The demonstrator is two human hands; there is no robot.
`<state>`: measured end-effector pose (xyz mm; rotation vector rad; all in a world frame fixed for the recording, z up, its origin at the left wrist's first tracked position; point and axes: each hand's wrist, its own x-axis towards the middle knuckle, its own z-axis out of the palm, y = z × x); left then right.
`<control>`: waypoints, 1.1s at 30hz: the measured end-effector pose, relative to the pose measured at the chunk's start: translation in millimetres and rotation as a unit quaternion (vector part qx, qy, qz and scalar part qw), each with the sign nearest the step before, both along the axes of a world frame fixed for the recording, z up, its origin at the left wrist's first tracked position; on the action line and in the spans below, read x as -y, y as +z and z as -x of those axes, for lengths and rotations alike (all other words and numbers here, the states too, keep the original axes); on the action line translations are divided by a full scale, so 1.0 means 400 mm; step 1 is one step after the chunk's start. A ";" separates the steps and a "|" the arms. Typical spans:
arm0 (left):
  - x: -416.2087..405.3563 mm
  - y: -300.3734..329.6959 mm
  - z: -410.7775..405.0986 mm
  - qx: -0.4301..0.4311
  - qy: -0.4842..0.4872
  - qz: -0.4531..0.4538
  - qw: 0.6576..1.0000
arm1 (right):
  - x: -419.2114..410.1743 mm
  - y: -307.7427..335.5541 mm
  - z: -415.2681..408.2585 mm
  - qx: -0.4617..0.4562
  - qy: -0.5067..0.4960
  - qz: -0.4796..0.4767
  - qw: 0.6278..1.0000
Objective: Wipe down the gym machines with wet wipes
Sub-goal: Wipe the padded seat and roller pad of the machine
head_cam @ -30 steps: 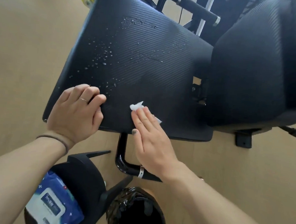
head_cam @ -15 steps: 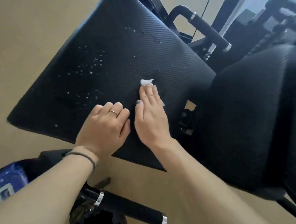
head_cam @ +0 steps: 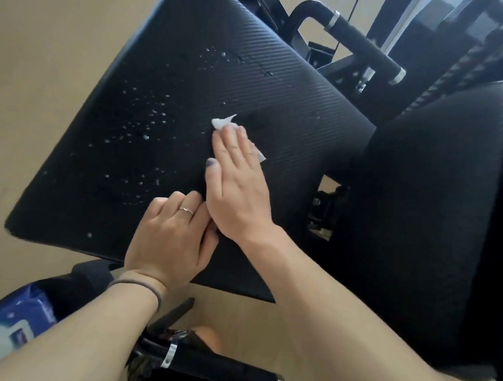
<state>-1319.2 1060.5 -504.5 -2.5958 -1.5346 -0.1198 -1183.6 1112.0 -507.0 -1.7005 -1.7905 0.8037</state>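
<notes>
text: none legible | wipes pack (head_cam: 15,327): label print too blurred to read

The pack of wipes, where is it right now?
In the head view, the blue pack of wipes sits at the bottom left, below the left forearm and beneath the black seat pad.

Wet wipe (head_cam: 223,122) mostly hidden under right hand (head_cam: 235,183) (only corners show); wipes pack (head_cam: 12,323) cut off.

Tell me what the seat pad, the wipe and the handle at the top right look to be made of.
Seat pad: black vinyl or faux leather, apparently; fine ribbed weave, and droplets bead on it.
Wipe: thin white nonwoven cloth, crumpled under the right hand.
Handle: black grip, probably foam or rubber, matte, with shiny metal collars; glossy black tube beyond it.
</notes>
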 end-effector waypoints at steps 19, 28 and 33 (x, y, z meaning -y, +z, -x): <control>-0.002 0.001 -0.006 -0.011 0.009 0.026 1.000 | -0.094 -0.029 -0.148 0.033 -0.113 0.040 0.992; -0.004 -0.004 -0.004 -0.021 0.008 0.036 0.999 | -0.217 -0.050 -0.266 -0.010 -0.341 0.145 0.929; -0.003 -0.001 -0.003 -0.026 0.004 0.034 0.999 | -0.033 -0.003 -0.079 -0.005 -0.118 0.055 0.991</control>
